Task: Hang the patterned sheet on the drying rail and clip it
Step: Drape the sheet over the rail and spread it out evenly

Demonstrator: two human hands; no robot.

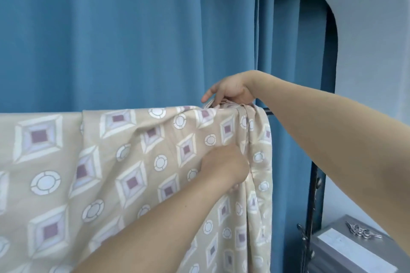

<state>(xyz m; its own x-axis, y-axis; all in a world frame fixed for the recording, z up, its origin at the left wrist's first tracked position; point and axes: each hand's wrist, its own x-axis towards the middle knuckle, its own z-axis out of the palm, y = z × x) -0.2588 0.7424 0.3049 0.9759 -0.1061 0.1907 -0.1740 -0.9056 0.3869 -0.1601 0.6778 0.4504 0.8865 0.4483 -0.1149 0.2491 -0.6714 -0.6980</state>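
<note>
A beige patterned sheet [93, 162] with diamonds and circles hangs draped over the drying rail [268, 111], of which only a short dark end shows past the cloth's right edge. My right hand [230, 92] sits on top of the rail and grips the bunched upper corner of the sheet. Lower down, my left hand [224, 167] pinches a vertical fold of the sheet near its right edge. Several metal clips [360, 231] lie on a grey box at the lower right.
A blue curtain [111, 35] hangs close behind the rail. The rack's dark ornate upright [314, 201] stands at the right. A grey box [346, 250] with a white label sits beside it, below a pale wall [372, 40].
</note>
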